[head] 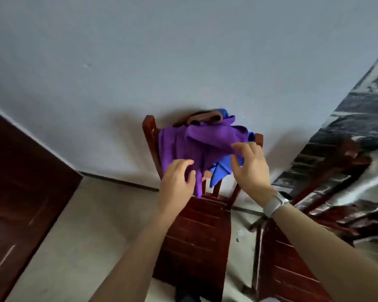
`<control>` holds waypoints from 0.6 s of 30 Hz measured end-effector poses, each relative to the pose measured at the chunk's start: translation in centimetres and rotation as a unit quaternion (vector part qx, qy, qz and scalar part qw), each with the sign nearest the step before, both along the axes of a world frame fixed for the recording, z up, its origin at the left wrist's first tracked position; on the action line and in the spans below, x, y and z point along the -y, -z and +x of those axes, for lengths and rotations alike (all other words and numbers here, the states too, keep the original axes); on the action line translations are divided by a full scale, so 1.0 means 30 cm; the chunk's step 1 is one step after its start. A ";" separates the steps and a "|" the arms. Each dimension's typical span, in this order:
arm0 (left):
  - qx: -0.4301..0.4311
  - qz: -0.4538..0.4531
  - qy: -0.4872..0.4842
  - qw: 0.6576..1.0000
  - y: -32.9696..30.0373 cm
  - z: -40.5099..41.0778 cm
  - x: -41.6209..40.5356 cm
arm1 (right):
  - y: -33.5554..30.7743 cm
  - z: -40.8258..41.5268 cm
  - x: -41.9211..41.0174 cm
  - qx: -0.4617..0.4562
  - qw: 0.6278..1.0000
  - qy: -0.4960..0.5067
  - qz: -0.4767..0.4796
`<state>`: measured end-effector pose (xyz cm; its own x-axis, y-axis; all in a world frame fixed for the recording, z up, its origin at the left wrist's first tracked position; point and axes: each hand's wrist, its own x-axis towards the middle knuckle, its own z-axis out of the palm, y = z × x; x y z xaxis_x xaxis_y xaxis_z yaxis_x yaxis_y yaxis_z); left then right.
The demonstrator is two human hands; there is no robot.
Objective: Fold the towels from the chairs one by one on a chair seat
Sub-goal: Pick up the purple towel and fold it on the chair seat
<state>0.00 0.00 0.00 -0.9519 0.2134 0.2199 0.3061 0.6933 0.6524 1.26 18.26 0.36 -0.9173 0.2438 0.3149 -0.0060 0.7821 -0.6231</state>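
A purple towel (190, 144) hangs bunched over the backrest of a dark red wooden chair (196, 232) against the wall. A blue towel (222, 168) hangs under it and a brown towel (205, 117) lies on the top rail behind. My left hand (176, 188) is at the purple towel's lower left part, fingers curled against the cloth; a firm grip cannot be made out. My right hand (250, 168), with a white watch on the wrist, reaches in from the right with spread, bent fingers at the edge of the purple and blue towels.
A second dark red chair (292, 277) stands close on the right. A dark wooden door (20, 192) is at the left. The grey wall is directly behind the chair, and a dark patterned panel (347, 127) runs along the right.
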 end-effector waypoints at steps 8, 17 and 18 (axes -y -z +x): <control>-0.078 -0.144 0.131 0.978 -0.036 -0.348 -0.013 | -0.034 -0.165 0.019 0.120 0.970 0.034 0.209; 0.009 -0.038 0.136 0.990 -0.008 -0.466 -0.023 | -0.216 -0.284 -0.003 0.083 0.991 0.099 -0.039; 0.017 -0.046 0.149 0.988 -0.004 -0.471 -0.023 | -0.225 -0.286 -0.003 0.106 0.990 0.085 -0.044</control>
